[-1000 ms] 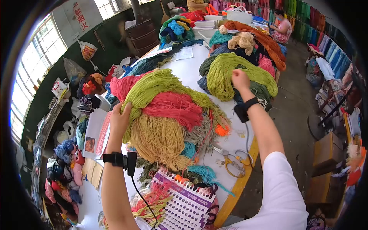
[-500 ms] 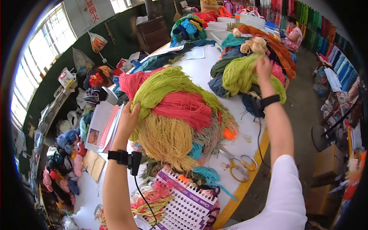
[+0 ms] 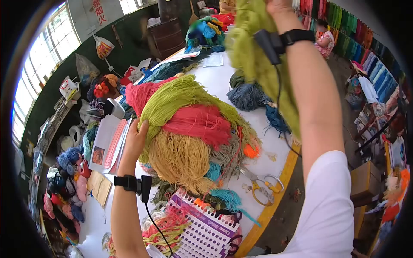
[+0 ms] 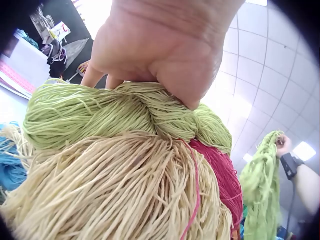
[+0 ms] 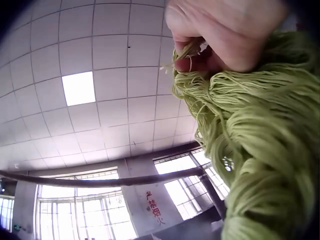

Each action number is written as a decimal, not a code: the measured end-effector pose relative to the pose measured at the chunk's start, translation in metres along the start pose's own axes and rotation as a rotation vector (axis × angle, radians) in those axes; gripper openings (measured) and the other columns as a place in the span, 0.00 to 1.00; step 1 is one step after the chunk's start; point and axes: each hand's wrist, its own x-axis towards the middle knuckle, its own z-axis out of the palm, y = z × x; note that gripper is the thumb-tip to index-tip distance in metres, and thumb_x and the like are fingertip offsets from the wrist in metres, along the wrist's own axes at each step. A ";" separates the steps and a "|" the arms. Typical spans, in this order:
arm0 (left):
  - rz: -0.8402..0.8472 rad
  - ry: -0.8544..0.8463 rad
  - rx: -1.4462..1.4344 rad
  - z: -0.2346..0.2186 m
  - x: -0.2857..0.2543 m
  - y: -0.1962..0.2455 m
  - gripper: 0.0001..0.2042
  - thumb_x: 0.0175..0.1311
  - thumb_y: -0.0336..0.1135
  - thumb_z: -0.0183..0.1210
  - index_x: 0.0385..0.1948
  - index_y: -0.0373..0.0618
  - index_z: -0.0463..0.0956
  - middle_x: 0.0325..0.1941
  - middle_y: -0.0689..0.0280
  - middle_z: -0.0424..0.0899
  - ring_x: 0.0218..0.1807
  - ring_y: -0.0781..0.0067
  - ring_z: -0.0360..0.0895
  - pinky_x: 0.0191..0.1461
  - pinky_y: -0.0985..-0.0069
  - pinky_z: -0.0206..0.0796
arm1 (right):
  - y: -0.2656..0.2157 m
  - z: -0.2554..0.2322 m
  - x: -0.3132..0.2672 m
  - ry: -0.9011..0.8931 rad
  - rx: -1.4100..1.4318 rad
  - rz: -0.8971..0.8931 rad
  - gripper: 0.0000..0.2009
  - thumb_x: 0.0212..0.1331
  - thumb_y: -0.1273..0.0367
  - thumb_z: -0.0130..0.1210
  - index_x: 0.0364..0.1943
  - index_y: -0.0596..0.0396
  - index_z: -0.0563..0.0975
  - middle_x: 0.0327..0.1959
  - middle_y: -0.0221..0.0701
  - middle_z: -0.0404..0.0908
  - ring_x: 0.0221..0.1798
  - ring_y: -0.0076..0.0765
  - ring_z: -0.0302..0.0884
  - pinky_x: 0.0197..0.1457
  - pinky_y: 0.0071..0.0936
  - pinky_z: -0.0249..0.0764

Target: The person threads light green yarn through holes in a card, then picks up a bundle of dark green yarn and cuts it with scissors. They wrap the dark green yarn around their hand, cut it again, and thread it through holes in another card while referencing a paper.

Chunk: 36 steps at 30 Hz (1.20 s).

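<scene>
Green skein (image 3: pixel 249 47) is now lifted off far pile (image 3: pixel 246 96), pinched by R hand (image 3: pixel 279 6); 2nd green skein (image 3: pixel 176 94), atop near pile (image 3: pixel 178 159) on counter (image 3: pixel 217 76), is pinched by L hand (image 3: pixel 135 139). Prob. gathering step; next, snag-free carry-over is likely needed.

To your left, daylight pours through paned windows (image 3: pixel 48 64) in a wall (image 3: pixel 87 21) pale above, dark green below (red characters (image 3: pixel 100 12) run down it). A light panel (image 5: pixel 78 89) glows in the tiled ceiling (image 5: pixel 110 75); grey floor (image 3: pixel 345 92) lies right of your tabletop (image 3: pixel 216 76).
</scene>
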 end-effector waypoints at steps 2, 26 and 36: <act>-0.001 -0.019 -0.124 0.005 -0.002 -0.010 0.27 0.61 0.48 0.47 0.52 0.32 0.62 0.51 0.49 0.70 0.55 0.59 0.66 0.57 0.73 0.55 | 0.052 -0.014 -0.016 -0.007 -0.197 -0.025 0.05 0.50 0.72 0.48 0.32 0.54 0.73 0.24 0.33 0.75 0.26 0.32 0.74 0.29 0.27 0.72; 0.179 0.225 0.089 0.000 -0.012 0.018 0.23 0.58 0.46 0.50 0.50 0.38 0.65 0.51 0.49 0.67 0.55 0.55 0.65 0.58 0.70 0.54 | -0.044 -0.293 -0.204 0.022 -1.710 0.682 0.19 0.41 0.62 0.59 0.37 0.60 0.77 0.36 0.36 0.78 0.38 0.33 0.76 0.43 0.29 0.69; 0.308 0.595 0.365 -0.001 -0.053 0.053 0.33 0.52 0.54 0.55 0.53 0.36 0.61 0.60 0.50 0.58 0.62 0.51 0.55 0.62 0.63 0.48 | -0.159 -0.137 -0.017 -0.131 0.062 0.509 0.15 0.54 0.60 0.52 0.43 0.50 0.72 0.41 0.32 0.76 0.45 0.38 0.72 0.50 0.43 0.66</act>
